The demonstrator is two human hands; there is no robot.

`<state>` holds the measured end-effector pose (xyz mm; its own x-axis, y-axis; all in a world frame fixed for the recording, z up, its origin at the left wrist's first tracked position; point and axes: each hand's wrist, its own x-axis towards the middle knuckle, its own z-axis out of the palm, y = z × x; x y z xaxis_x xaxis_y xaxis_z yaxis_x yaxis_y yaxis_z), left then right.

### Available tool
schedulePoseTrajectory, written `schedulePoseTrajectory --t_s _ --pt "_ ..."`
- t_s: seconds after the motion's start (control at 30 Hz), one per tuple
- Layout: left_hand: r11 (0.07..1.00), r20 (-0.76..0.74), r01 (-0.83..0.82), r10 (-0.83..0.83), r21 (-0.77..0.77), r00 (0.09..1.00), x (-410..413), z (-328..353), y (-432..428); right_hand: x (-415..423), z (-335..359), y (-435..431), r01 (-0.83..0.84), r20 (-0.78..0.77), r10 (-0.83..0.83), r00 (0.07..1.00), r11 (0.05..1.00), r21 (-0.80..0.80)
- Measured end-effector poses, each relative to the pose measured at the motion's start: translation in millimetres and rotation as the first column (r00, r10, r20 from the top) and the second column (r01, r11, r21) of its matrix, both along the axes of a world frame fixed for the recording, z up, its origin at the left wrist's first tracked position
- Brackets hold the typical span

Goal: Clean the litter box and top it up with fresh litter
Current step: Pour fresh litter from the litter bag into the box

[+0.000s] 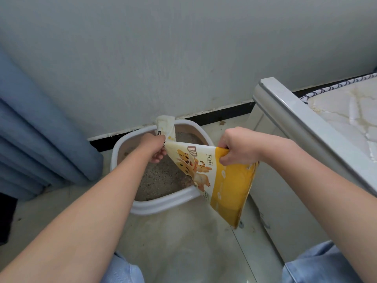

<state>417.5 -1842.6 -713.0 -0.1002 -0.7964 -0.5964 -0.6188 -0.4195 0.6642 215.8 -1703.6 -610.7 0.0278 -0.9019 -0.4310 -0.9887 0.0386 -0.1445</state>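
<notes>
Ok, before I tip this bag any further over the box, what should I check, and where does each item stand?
1. Left hand gripping the litter bag at its bunched neck: ok.
2. Right hand gripping the bag's opposite edge: ok.
3. Neck held above the litter box: ok.
4. Bag mouth open and aimed inside the box: cannot tell; the bunched end sits by the far rim.
5. Whole bag over the box: not ok; its yellow lower corner hangs beyond the near rim.
6. Litter already covering the box floor: ok where visible; part is hidden behind the bag.
</notes>
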Motion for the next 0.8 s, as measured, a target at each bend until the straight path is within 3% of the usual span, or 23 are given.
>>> schedulePoseTrajectory --t_s 0.8 --pt "0.999 0.005 -0.002 0.002 -0.034 1.000 2.0 -1.7 -1.4 8.7 13.8 -0.1 -0.047 -0.044 0.044 0.998 0.997 -0.055"
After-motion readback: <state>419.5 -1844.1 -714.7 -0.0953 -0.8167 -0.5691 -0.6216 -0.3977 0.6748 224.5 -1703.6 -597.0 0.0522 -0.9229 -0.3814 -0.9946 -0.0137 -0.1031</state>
